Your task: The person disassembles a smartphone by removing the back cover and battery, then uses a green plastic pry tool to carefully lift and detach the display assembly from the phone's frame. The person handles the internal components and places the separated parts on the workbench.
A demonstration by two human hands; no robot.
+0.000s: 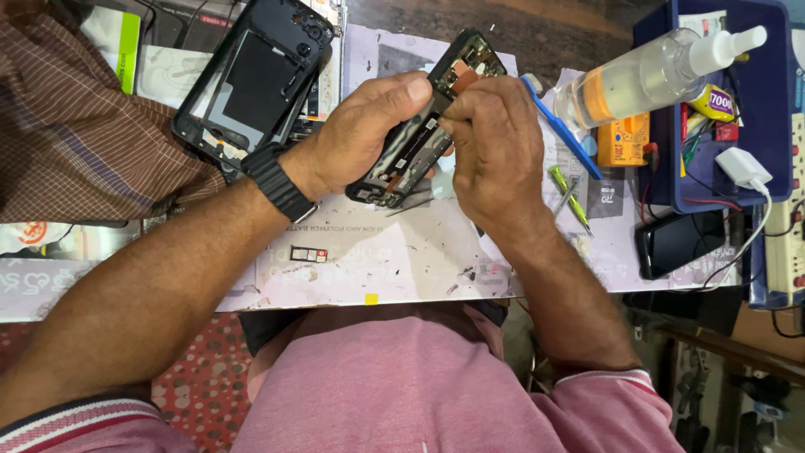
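An opened black phone (459,71), its inner boards and copper parts showing, is held tilted above a white work mat (402,260). My left hand (369,134), with a black watch on the wrist, grips the phone from the left side. From the right, my right hand (495,151) presses its fingertips onto the middle of the phone. Thin metal tweezers (411,203) poke out just under the phone; which hand holds them is hidden.
A black phone back cover (256,80) lies at the back left. A small card tray (308,254) rests on the mat. To the right are a blue toothbrush (560,126), green screwdrivers (570,197), a clear spray bottle (654,75), an orange meter (622,141), a blue tray (771,109), a white charger (741,168) and a dark phone (679,242).
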